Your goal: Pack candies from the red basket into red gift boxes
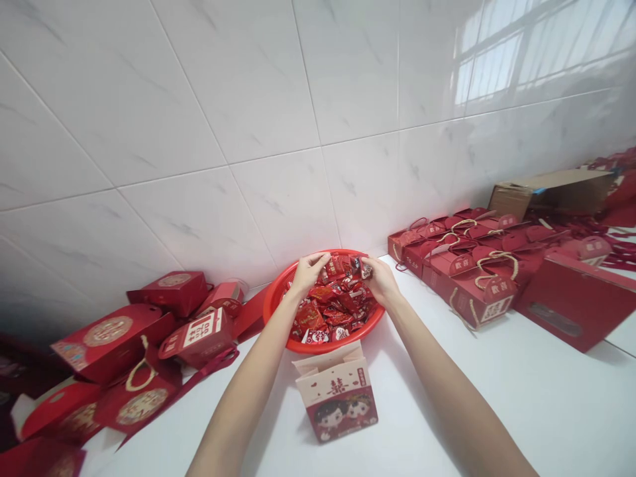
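A red plastic basin full of red-wrapped candies stands against the wall, with both my hands over its far side. My left hand is closed in a pinch at the edge of a red candy packet. My right hand pinches a small wrapped candy with a dark and white pattern. Between my forearms, just in front of the basin, an open-topped paper gift box stands upright. It is cream above and red below, with two cartoon faces; its inside is hidden.
Several red gift boxes lie piled at the left, some with rope handles. At the right, rows of closed red boxes line the wall beside a larger red box and an open cardboard carton. The white tabletop meets a tiled wall.
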Tool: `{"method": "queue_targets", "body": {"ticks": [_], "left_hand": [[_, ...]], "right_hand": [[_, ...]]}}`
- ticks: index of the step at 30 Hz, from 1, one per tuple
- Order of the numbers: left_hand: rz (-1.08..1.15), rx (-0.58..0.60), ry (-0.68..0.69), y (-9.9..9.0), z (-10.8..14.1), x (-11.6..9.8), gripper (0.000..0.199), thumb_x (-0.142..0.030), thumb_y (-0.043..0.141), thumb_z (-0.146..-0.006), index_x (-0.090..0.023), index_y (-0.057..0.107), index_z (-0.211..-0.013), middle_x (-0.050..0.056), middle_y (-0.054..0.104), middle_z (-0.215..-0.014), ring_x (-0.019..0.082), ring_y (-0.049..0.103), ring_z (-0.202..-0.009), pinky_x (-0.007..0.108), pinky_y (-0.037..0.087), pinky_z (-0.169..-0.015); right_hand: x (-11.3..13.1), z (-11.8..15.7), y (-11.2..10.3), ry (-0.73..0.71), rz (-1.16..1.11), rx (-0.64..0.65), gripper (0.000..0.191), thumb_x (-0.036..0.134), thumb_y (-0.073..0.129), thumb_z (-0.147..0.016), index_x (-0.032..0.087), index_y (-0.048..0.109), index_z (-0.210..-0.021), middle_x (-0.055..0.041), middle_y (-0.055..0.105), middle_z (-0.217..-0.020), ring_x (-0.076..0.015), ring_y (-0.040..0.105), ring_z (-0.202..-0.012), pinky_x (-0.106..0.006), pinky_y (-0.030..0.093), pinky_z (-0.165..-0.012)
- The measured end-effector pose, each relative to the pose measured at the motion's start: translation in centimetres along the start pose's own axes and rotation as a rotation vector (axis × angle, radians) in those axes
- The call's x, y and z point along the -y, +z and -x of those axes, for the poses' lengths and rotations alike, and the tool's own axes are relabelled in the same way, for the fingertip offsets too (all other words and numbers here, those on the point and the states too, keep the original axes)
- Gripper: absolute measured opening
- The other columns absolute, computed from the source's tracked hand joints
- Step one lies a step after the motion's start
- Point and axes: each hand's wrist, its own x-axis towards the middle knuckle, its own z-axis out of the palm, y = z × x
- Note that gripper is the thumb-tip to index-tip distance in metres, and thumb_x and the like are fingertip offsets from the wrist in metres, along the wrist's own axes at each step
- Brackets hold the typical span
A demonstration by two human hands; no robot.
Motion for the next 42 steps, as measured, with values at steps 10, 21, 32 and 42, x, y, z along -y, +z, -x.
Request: {"method": "queue_targets", "body": {"ticks": [10,21,32,42], "left_hand": [[0.064,0.065,0.071,0.2,1.0,-0.8,0.044,-0.054,0.083,-0.064,-0.017,0.080,-0.087,0.012,0.077,-0.107,0.029,0.068,-0.106,0.044,0.051,-0.098],[-0.024,0.094,0.160,0.3,0.7,0.2,0.032,-0.035,0.086,-0.060,-0.017,0.077,-0.085,0.011,0.066,-0.123,0.027,0.066,-0.110,0.041,0.054,-0.097],[0.051,0.161,0.083,0.7,1.1,0.0,0.042,-0.039,0.082,-0.067,-0.016,0.073,-0.101,0.010,0.074,-0.109,0.024,0.069,-0.099,0.039,0.055,-0.089],[-0.316,0.680,-0.061,1.2,1.8,-0.7,0.032,-0.033,0.079,-0.067,-0.018,0.077,-0.095,0.005,0.078,-0.100,0.023,0.070,-0.097,0.033,0.053,-0.090]], "right_hand": [[-0.4,-0.8,-0.5,0.019,-0.042,0.033,0.013,0.024,0.078,-0.063,0.020,0.065,-0.065,0.0032,0.068,-0.064,-0.0141,0.060,-0.061,-0.026,0.049,-0.057],[-0.2,-0.2,-0.5,0.093,-0.039,0.092,0.018,0.021,0.083,-0.060,0.020,0.067,-0.067,0.0033,0.070,-0.069,-0.0157,0.064,-0.068,-0.027,0.053,-0.059],[-0.3,-0.3,-0.8,0.091,-0.049,0.087,0.013,0.017,0.080,-0.067,0.019,0.069,-0.074,0.0012,0.073,-0.070,-0.0154,0.064,-0.064,-0.026,0.053,-0.056],[-0.1,-1.0,-1.3,0.019,-0.173,-0.015,0.012,0.017,0.074,-0.073,0.021,0.064,-0.073,0.0041,0.073,-0.070,-0.0163,0.068,-0.069,-0.033,0.059,-0.068]]}}
